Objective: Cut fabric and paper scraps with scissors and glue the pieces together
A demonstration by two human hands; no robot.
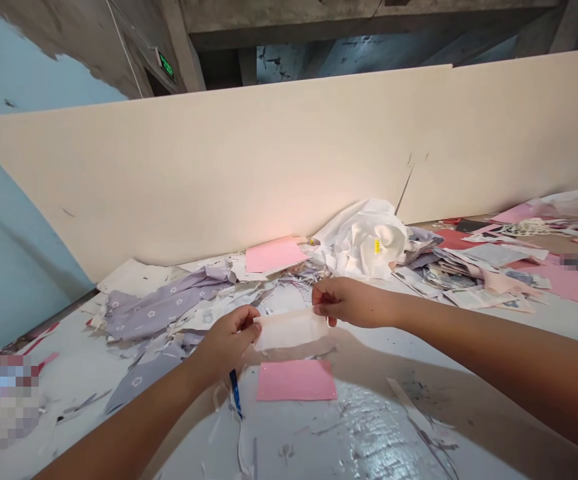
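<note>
My left hand (pixel 229 341) and my right hand (pixel 345 301) each pinch one end of a small white translucent strip (pixel 291 328), stretched between them just above the table. A blue pen-like object (pixel 235 392) pokes out below my left hand. Under the strip a pink rectangular sheet (pixel 296 381) lies flat on the glossy white table (pixel 359 433).
A heap of lilac patterned cloth scraps (pixel 163 303) and paper offcuts lies behind my hands. Another pink sheet (pixel 275 254) and crumpled white plastic (pixel 366 240) rest against a tall beige board (pixel 269 153). More papers and pink sheets (pixel 573 283) spread to the right.
</note>
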